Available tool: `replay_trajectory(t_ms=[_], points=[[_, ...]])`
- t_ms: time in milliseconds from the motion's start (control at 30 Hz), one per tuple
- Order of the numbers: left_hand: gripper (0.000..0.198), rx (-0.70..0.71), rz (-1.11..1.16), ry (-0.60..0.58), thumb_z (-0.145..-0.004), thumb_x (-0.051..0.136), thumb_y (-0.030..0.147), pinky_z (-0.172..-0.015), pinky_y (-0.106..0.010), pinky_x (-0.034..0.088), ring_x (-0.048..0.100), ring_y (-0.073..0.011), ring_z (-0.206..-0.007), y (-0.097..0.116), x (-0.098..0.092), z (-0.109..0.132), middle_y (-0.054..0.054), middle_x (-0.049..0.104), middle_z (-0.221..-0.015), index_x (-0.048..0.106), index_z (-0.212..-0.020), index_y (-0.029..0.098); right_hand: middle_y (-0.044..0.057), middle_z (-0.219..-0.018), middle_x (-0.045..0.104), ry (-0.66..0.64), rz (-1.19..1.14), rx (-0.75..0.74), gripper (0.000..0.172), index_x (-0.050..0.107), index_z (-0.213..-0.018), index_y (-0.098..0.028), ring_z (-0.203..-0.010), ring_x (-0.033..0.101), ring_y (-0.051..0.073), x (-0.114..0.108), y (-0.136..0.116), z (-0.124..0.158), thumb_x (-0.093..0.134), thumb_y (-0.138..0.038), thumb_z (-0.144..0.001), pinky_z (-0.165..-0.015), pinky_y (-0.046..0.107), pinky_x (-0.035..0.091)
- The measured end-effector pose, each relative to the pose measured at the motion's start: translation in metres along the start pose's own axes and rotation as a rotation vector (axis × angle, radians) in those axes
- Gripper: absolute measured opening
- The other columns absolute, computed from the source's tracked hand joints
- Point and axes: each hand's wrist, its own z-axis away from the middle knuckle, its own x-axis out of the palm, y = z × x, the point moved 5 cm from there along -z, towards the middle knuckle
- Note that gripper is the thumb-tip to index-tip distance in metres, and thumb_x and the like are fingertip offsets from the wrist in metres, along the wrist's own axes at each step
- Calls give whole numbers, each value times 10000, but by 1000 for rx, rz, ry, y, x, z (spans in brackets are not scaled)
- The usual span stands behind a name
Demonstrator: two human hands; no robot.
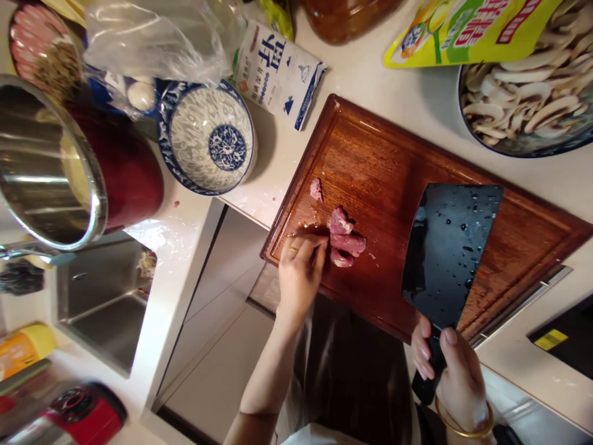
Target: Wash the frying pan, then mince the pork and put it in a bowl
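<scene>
My right hand (447, 364) is wrapped around the black handle of a cleaver (451, 247). Its broad, dark blade, dotted with water drops, is over the right part of a brown wooden cutting board (393, 142). My left hand (303, 272), with a ring on one finger, is at the board's left side. Its fingers are drawn together in a pinch at the edge of several pieces of raw red meat (349, 243); whether anything is between the fingertips is hidden. Farther back on the board lies a small pale-pink scrap of meat (315, 189).
A blue-and-white bowl (208, 136) and a salt packet (280, 71) stand behind the board's left corner. At far right are a bowl of sliced mushrooms (532, 99) and a yellow pouch (467, 31). Leftward are a red metal pot (125, 167) and a sink (106, 303).
</scene>
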Motion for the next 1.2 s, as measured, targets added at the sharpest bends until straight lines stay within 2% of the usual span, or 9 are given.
replay_trajectory(t_ms=[133, 267, 467, 600, 767, 833, 1033, 1133, 1200], points=[[118, -97, -43, 190, -849, 557, 199, -759, -260, 472, 608, -132, -804, -19, -24, -8, -27, 666, -884, 643, -930, 190, -36, -572, 424, -3, 6, -3, 313, 506, -795, -205, -407, 376, 60, 3, -1, -2, 418, -488, -897, -366, 179, 300], [111, -57, -70, 211, -851, 570, 254, -794, -264, 464, 608, -138, -831, -28, -31, -28, -17, 668, -862, 652, -901, 200, -35, -572, 422, -4, 16, 8, 315, 502, -787, -205, -410, 372, 60, 7, -1, -2, 426, -492, -891, -367, 183, 298], [271, 44, -121, 82, -823, 619, 318, -874, -337, 406, 549, -192, -980, -20, -28, -27, -48, 639, -1015, 637, -1083, 241, -36, -560, 418, -6, 33, -7, 315, 507, -784, -206, -407, 366, 60, 12, -2, -1, 433, -494, -889, -363, 181, 286], [182, 139, -140, -132, -827, 619, 337, -874, -384, 316, 520, -211, -967, -10, -6, -10, -28, 657, -930, 667, -997, 293, -35, -556, 424, -4, 33, 2, 329, 511, -778, -205, -400, 378, 63, 13, -1, -2, 437, -508, -882, -360, 185, 294], [110, 144, -152, -183, -855, 584, 312, -842, -375, 274, 522, -198, -914, -6, 7, -10, -18, 671, -884, 654, -919, 256, -37, -562, 430, 4, 21, -2, 313, 510, -792, -207, -399, 383, 58, 15, 0, -2, 432, -495, -889, -363, 178, 299], [95, 118, -192, -135, -873, 556, 280, -845, -374, 270, 530, -192, -895, -13, 0, -16, -13, 679, -873, 640, -885, 239, -38, -561, 428, 0, 18, 3, 313, 509, -793, -207, -400, 385, 58, 16, 1, -3, 430, -495, -890, -362, 175, 302], [156, -99, -290, 284, -800, 631, 358, -862, -370, 332, 544, -207, -861, -60, -47, -43, -33, 676, -841, 623, -818, 204, -40, -565, 424, -3, 10, -4, 318, 504, -797, -207, -399, 380, 59, 16, 1, -3, 425, -501, -889, -359, 175, 309], [151, -59, -248, 204, -827, 576, 336, -886, -376, 363, 531, -224, -950, -64, -48, -52, -63, 683, -1003, 654, -856, 210, -39, -571, 426, -5, -1, 9, 317, 501, -796, -206, -399, 378, 58, 16, 1, -2, 430, -501, -888, -361, 178, 306], [244, -10, -225, 141, -849, 541, 323, -920, -394, 358, 508, -237, -1031, -56, -45, -50, -81, 616, -1214, 647, -1043, 221, -38, -566, 425, -5, -4, 14, 320, 501, -789, -206, -399, 377, 59, 17, 1, -1, 439, -506, -883, -360, 180, 303]])
